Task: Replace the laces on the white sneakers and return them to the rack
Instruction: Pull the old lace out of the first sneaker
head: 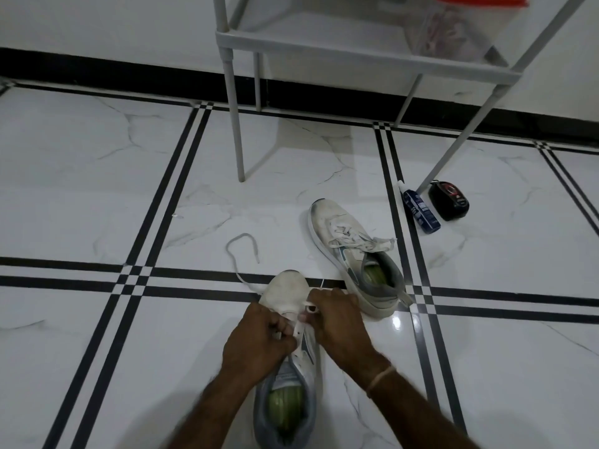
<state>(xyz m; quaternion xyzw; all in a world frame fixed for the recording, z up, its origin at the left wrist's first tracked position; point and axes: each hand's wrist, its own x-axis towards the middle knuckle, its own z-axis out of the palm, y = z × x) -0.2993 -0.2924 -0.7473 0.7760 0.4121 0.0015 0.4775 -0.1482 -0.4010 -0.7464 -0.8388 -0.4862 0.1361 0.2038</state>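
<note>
I have the near sneaker [285, 288] flat on the floor [97, 189] with its heel toward me and its toe pointing away. That puts the eyelet rows straight under my eyes and lets the floor carry the shoe while both hands work.

My left hand [259, 340] sits over the near sneaker's left eyelet row. Its fingers [281, 330] are curled in and pinch a white strand of the lace [241, 251] against the tongue. My right hand [337, 322] covers the right eyelet row, with the fingers [321, 303] curled and a short loop of lace pinched at their tips. I hold it from both sides so the strand stays taut across the tongue and does not slip out of the eyelet.

The lace's free length runs past the near sneaker's toe and lies in a loose curl on the floor beyond it, out of my way.

I judge this shoe is mid-lacing. I cannot tell which eyelet the strand is in, because my hands hide it.

The other sneaker [340, 234] lies beyond and to the right of the near sneaker, with its laces slack and bunched. The rack [356, 53] stands farther beyond, so putting the shoes back will be a short reach.
</note>
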